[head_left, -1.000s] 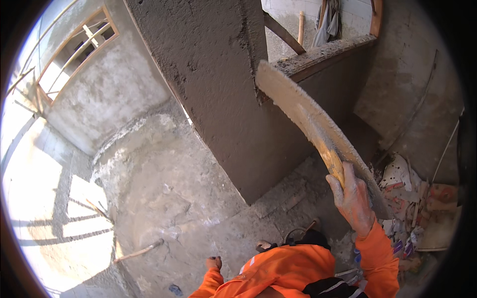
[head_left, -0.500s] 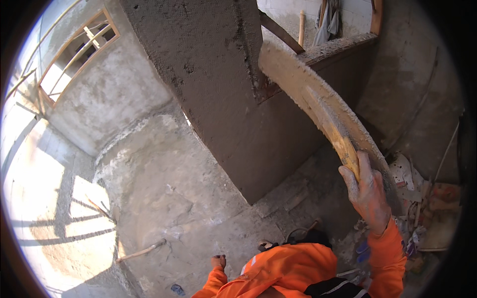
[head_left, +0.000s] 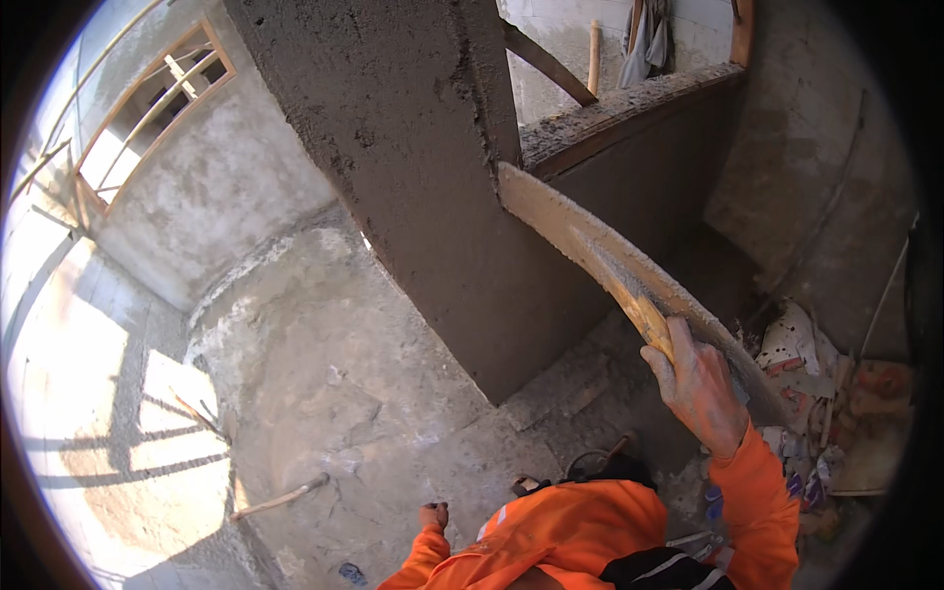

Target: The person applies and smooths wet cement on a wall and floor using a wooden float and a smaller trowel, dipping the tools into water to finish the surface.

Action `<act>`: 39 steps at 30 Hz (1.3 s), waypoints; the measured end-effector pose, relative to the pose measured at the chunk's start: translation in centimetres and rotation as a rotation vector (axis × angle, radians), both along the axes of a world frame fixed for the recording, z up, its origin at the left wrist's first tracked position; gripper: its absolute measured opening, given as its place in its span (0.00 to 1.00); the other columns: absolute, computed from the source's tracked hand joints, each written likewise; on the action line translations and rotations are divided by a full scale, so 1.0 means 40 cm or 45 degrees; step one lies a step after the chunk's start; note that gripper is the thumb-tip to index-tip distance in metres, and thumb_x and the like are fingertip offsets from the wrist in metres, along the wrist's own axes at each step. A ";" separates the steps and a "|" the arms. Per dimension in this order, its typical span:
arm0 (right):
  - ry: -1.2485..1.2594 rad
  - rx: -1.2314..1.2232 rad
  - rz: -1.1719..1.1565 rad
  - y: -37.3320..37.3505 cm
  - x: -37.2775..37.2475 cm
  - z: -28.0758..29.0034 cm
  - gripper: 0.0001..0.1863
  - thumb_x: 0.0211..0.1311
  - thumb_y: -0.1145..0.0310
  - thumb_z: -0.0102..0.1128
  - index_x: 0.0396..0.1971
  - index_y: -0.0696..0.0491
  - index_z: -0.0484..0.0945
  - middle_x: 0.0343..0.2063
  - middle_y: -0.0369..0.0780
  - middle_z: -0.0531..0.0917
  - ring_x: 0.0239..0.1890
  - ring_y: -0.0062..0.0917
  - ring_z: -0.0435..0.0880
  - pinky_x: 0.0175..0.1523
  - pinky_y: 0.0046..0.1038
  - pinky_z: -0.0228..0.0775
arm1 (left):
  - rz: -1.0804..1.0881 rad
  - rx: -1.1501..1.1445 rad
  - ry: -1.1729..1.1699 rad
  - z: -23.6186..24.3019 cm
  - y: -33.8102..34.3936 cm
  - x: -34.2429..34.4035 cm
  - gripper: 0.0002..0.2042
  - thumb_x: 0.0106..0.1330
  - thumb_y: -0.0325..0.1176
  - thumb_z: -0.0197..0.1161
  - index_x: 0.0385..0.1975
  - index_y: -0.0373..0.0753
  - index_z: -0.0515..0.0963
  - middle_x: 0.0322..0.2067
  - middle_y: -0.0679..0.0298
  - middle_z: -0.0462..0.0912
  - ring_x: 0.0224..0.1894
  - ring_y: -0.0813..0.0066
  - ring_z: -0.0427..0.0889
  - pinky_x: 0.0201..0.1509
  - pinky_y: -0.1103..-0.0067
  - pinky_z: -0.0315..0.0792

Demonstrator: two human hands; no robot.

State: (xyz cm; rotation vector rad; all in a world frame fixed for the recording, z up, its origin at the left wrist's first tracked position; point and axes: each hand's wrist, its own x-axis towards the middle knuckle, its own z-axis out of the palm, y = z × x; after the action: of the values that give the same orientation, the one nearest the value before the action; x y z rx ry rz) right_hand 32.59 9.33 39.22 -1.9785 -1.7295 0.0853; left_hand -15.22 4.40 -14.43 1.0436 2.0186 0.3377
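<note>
In my right hand (head_left: 703, 388) is a long wooden plastering float (head_left: 610, 261), gripped by its yellowish handle with the fingers wrapped round it. Wet mortar coats the board, and I see it nearly edge-on. Its far left end meets the grey plastered wall (head_left: 413, 187) just below the corner of the window opening; whether the rest of the board touches is hidden. My left hand (head_left: 434, 514) hangs low beside my body, fingers curled into a fist, with nothing visible in it.
A rough, mortar-strewn sill (head_left: 629, 108) edges the window opening, and a slanting wooden brace (head_left: 551, 64) crosses it. Torn sacks and rubbish (head_left: 792, 344) lie at the right. On the concrete floor (head_left: 334, 393) a stick (head_left: 280, 497) rests at lower left.
My right hand and the float have moved down and to the left along the wall. The float has tilted more edge-on, uncovering the sill corner. My left hand has barely moved.
</note>
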 end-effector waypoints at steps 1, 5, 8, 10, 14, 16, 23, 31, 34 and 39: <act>-0.013 -0.014 0.027 -0.006 0.003 0.002 0.13 0.63 0.67 0.52 0.40 0.59 0.62 0.21 0.56 0.76 0.27 0.53 0.76 0.26 0.44 0.66 | 0.006 -0.023 0.009 -0.007 -0.006 -0.011 0.15 0.54 0.33 0.60 0.31 0.23 0.76 0.22 0.54 0.82 0.21 0.69 0.80 0.25 0.77 0.74; 0.196 0.243 0.001 0.032 -0.023 0.032 0.13 0.64 0.68 0.52 0.40 0.59 0.62 0.21 0.56 0.76 0.26 0.52 0.77 0.24 0.42 0.67 | -0.083 -0.048 0.098 -0.011 -0.024 -0.043 0.15 0.54 0.34 0.60 0.29 0.24 0.77 0.22 0.54 0.82 0.21 0.69 0.80 0.26 0.77 0.74; 0.184 0.297 -0.027 0.061 -0.020 0.052 0.13 0.64 0.68 0.52 0.40 0.59 0.62 0.21 0.56 0.76 0.26 0.52 0.77 0.23 0.41 0.67 | -0.105 -0.056 0.133 -0.007 -0.022 -0.039 0.15 0.55 0.35 0.59 0.29 0.24 0.77 0.22 0.54 0.82 0.22 0.69 0.81 0.26 0.77 0.74; 0.179 0.260 -0.041 0.067 -0.023 0.051 0.13 0.64 0.68 0.52 0.40 0.59 0.62 0.20 0.56 0.76 0.26 0.52 0.77 0.23 0.41 0.66 | -0.004 -0.143 0.069 -0.008 -0.006 -0.043 0.19 0.53 0.41 0.61 0.33 0.28 0.79 0.30 0.49 0.82 0.34 0.60 0.81 0.39 0.73 0.73; 0.059 0.104 -0.033 0.031 -0.013 -0.020 0.13 0.64 0.68 0.51 0.40 0.59 0.63 0.21 0.56 0.76 0.26 0.52 0.77 0.24 0.42 0.67 | 0.070 -0.133 0.032 -0.028 -0.012 -0.042 0.20 0.52 0.44 0.62 0.33 0.30 0.80 0.32 0.46 0.82 0.38 0.55 0.82 0.45 0.70 0.73; 0.053 -0.022 -0.029 0.012 -0.003 -0.040 0.12 0.64 0.68 0.52 0.40 0.59 0.63 0.21 0.56 0.76 0.26 0.53 0.77 0.24 0.42 0.67 | 0.033 -0.142 0.007 -0.032 -0.017 -0.044 0.21 0.52 0.45 0.62 0.33 0.30 0.81 0.31 0.46 0.82 0.38 0.55 0.82 0.45 0.70 0.73; 0.160 0.260 -0.048 0.046 -0.042 -0.005 0.12 0.63 0.68 0.52 0.39 0.59 0.62 0.21 0.56 0.76 0.26 0.53 0.77 0.24 0.43 0.67 | -0.039 -0.155 0.065 -0.048 -0.021 -0.076 0.20 0.51 0.44 0.62 0.31 0.30 0.81 0.31 0.46 0.82 0.36 0.54 0.82 0.43 0.70 0.73; 0.181 0.055 -0.042 0.004 -0.022 -0.102 0.14 0.64 0.66 0.52 0.39 0.59 0.62 0.19 0.56 0.76 0.26 0.53 0.76 0.23 0.43 0.66 | 0.048 -0.117 0.008 -0.022 0.014 -0.062 0.18 0.53 0.43 0.61 0.31 0.31 0.81 0.29 0.46 0.82 0.35 0.56 0.82 0.43 0.70 0.74; 0.223 0.203 -0.062 0.028 -0.044 -0.062 0.14 0.64 0.66 0.52 0.40 0.59 0.63 0.19 0.56 0.76 0.26 0.53 0.77 0.23 0.43 0.66 | 0.012 -0.108 0.061 -0.018 0.009 -0.078 0.18 0.53 0.43 0.62 0.30 0.31 0.81 0.28 0.47 0.82 0.34 0.56 0.83 0.42 0.71 0.74; 0.180 0.083 -0.042 0.031 -0.030 -0.096 0.14 0.63 0.67 0.53 0.41 0.59 0.63 0.20 0.56 0.76 0.26 0.53 0.77 0.23 0.42 0.67 | 0.044 -0.130 0.094 -0.011 -0.004 -0.047 0.17 0.53 0.43 0.61 0.30 0.32 0.82 0.28 0.46 0.82 0.34 0.55 0.82 0.42 0.70 0.74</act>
State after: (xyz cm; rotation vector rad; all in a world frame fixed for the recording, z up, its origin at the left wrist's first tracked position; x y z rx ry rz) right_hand 31.37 10.59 35.38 -1.9056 -1.5900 0.1516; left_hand -17.10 4.26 -14.86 0.9718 2.0988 0.2148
